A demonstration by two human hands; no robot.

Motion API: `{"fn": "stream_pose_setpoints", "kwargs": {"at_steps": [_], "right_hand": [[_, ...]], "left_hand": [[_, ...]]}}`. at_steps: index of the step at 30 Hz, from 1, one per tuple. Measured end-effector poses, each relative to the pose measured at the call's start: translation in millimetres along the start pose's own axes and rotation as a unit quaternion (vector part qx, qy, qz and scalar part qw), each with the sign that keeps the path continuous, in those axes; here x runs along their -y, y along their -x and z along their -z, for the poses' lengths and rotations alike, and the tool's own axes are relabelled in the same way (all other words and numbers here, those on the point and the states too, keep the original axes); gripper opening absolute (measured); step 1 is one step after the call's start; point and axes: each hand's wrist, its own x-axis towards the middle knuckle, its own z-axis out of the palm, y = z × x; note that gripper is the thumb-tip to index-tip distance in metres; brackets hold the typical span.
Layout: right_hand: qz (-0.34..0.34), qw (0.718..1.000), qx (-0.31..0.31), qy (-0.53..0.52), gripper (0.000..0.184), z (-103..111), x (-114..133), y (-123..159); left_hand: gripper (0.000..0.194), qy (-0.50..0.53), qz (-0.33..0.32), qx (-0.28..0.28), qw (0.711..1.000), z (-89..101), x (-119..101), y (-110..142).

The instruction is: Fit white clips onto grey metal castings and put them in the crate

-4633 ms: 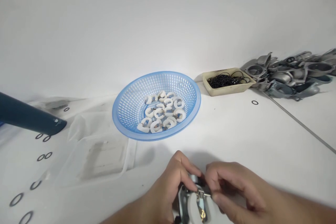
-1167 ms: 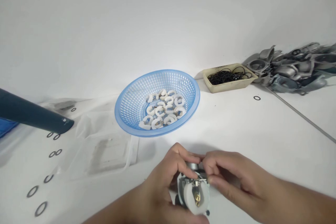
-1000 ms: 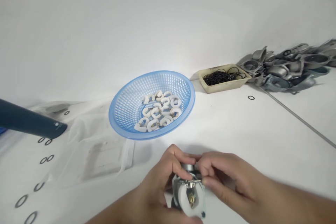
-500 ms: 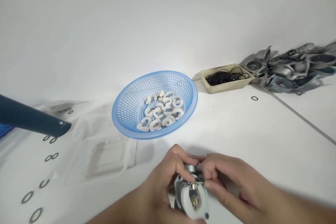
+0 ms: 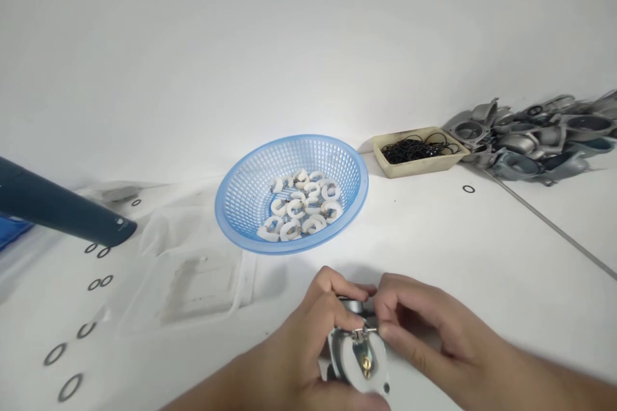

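My left hand [image 5: 313, 334] is closed around a carburetor [image 5: 380, 379] with a white horseshoe-shaped float [image 5: 351, 359] facing up. Its index finger presses beside the float's metal hinge [image 5: 359, 334], and its thumb lies along the near side. A brass fitting [image 5: 367, 365] shows in the float's gap. At the hinge's right end, the thumb and index finger of my right hand [image 5: 424, 321] pinch a thin metal pin [image 5: 371, 330]. The pin's outer end is hidden by the fingertips. Much of the carburetor is covered by my left hand.
Beyond my hands stands a blue mesh basket [image 5: 226, 231] with several white floats. A cream tray [image 5: 419, 169] of black rubber rings and a pile of metal bowls [image 5: 525, 141] lie back right. Flat rings [image 5: 71, 387], a plastic bag [image 5: 202, 282] and a dark cylinder [image 5: 62, 205] are left.
The whole view has shifted slightly, so the basket and tray appear a little further right. Both hands keep their hold, with the carburetor tilted slightly differently and the pin still at the hinge.
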Motion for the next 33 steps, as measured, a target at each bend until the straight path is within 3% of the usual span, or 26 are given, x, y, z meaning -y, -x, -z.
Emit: {"fn": "stream_pose_setpoints", "kwargs": {"at_steps": [8, 17, 25, 33], "right_hand": [[0.045, 0.999, 0.011, 0.020, 0.039, 7.9, -10.3, 2.5], [0.064, 0.996, 0.000, 0.060, 0.032, 12.1, -6.4, -2.5], [0.077, 0.995, -0.007, 0.063, 0.031, 9.8, -8.3, 0.3], [0.067, 0.997, 0.013, 0.030, 0.032, 11.5, -12.1, -0.8]], "left_hand": [[0.075, -0.040, -0.023, 0.033, 0.998, 3.8, -8.9, -5.3], [0.067, -0.072, -0.020, 0.012, 0.997, 0.5, -10.2, -7.9], [0.069, -0.030, -0.027, -0.010, 0.999, -1.1, -10.8, -7.9], [0.073, 0.033, 0.010, -0.028, 0.999, -4.3, -6.0, -3.9]]}}
